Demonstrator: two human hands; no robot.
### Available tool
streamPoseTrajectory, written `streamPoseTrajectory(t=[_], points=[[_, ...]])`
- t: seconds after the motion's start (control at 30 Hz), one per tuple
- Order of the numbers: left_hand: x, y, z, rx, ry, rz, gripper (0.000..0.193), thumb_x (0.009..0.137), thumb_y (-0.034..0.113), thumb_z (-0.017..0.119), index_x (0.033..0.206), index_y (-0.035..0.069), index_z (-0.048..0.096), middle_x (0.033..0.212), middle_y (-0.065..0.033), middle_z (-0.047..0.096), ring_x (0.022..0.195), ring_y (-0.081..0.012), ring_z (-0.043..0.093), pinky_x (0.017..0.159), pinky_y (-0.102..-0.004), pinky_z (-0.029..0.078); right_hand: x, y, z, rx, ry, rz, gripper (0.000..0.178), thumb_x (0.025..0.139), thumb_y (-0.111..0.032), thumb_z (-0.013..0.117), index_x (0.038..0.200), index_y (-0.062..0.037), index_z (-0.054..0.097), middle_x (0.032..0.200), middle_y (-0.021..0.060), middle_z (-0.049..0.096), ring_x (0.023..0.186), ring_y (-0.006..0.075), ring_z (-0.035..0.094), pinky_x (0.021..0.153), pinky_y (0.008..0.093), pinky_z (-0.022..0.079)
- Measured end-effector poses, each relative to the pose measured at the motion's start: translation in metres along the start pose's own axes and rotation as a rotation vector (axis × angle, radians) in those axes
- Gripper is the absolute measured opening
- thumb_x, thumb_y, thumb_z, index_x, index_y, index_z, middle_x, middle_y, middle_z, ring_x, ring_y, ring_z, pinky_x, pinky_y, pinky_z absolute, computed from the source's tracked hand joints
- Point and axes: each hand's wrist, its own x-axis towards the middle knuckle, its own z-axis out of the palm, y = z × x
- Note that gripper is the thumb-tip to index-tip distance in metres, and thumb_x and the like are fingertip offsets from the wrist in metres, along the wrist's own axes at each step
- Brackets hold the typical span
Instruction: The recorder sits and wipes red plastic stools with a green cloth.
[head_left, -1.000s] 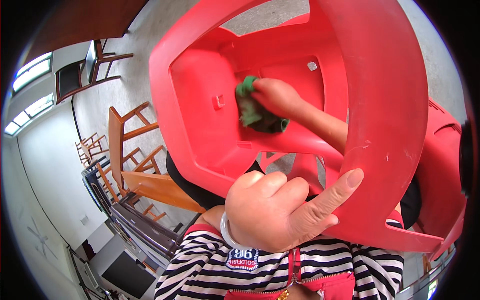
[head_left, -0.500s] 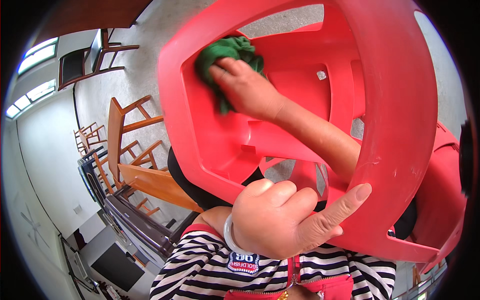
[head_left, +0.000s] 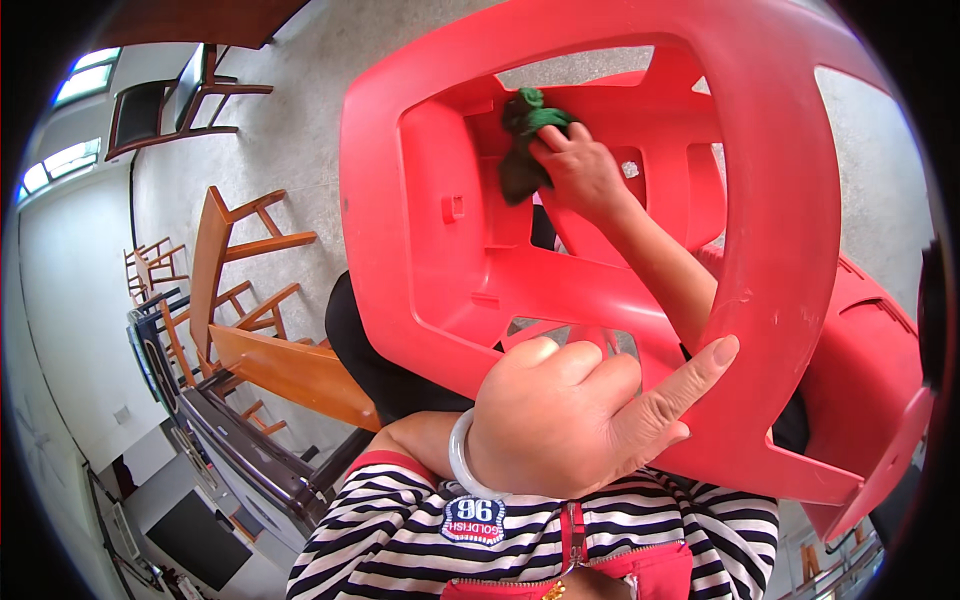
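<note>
A red plastic chair (head_left: 375, 210) lies tipped over in front of me, its hollow underside facing up. My left hand (head_left: 550, 415), with a pale bangle at the wrist, is closed round the chair's near edge, its thumb lying along the red plastic. Through the frame reaches my right arm, and my right hand (head_left: 585, 175) grips a bunched green cloth (head_left: 523, 165) inside the hollow, near its far wall. The cloth looks darker at its lower end. Its contact with the plastic is hard to make out.
To the left stand orange-brown wooden furniture (head_left: 290, 365) with several legs and a dark glossy piece (head_left: 255, 455). A black-seated wooden chair (head_left: 140, 115) is farther off on the grey floor (head_left: 290, 130). More red plastic (head_left: 870, 350) extends at the right.
My right hand has moved the green cloth rightward from the hollow's far left corner. The chair has tilted a little in view. My left hand keeps its hold on the edge.
</note>
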Motion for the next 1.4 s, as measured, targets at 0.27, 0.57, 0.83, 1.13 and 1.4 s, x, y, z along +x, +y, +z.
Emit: streamPoseTrajectory(t=[0.27, 0.57, 0.83, 1.13, 1.4], points=[[0.004, 0.002, 0.003, -0.041, 0.053, 0.024, 0.060, 0.082, 0.033, 0.068, 0.140, 0.019, 0.060, 0.059, 0.0019, 0.036, 0.049, -0.0142, 0.039, 0.045, -0.0305, 0.030, -0.061, 0.072, -0.050, -0.232, -0.023, 0.333, 0.042, 0.081, -0.005, 0.056, 0.122, -0.0112, 0.060, 0.126, 0.0101, 0.053, 0.108, 0.0403, 0.056, 0.083, 0.0465, 0.055], [0.008, 0.003, 0.000, -0.031, -0.019, 0.030, 0.061, 0.083, 0.035, 0.067, 0.141, 0.019, 0.059, 0.058, 0.0019, 0.037, 0.049, -0.0145, 0.041, 0.045, -0.0313, 0.031, -0.030, 0.041, -0.033, 0.137, 0.166, 0.518, 0.027, 0.080, -0.003, 0.056, 0.107, -0.0045, 0.059, 0.115, 0.0228, 0.055, 0.098, 0.0471, 0.059, 0.084, 0.0541, 0.049], [0.006, 0.004, 0.007, 0.007, 0.053, -0.014, 0.069, 0.073, 0.037, 0.071, 0.140, 0.022, 0.061, 0.060, 0.0017, 0.029, 0.050, -0.0155, 0.036, 0.045, -0.0310, 0.030, 0.015, -0.028, 0.000, 0.187, -0.201, 0.203, 0.034, 0.082, -0.004, 0.054, 0.114, -0.0112, 0.064, 0.114, 0.0094, 0.061, 0.097, 0.0376, 0.061, 0.084, 0.0456, 0.054], [-0.006, 0.004, 0.006, 0.043, 0.064, -0.046, 0.065, 0.076, 0.037, 0.071, 0.139, 0.021, 0.061, 0.059, 0.0012, 0.032, 0.050, -0.0149, 0.039, 0.045, -0.0310, 0.031, -0.034, 0.060, -0.035, -0.148, -0.176, 0.446, 0.033, 0.082, -0.005, 0.054, 0.113, -0.0107, 0.063, 0.119, 0.0127, 0.058, 0.095, 0.0393, 0.063, 0.080, 0.0515, 0.054], [0.007, -0.001, 0.002, -0.011, 0.072, 0.055, 0.059, 0.089, 0.033, 0.066, 0.143, 0.015, 0.055, 0.059, -0.0019, 0.048, 0.050, -0.0181, 0.048, 0.047, -0.0343, 0.036, -0.153, 0.225, -0.111, -0.282, -0.300, 0.551, 0.039, 0.080, -0.014, 0.058, 0.118, -0.0127, 0.065, 0.127, 0.0136, 0.060, 0.107, 0.0380, 0.063, 0.087, 0.0520, 0.052]])
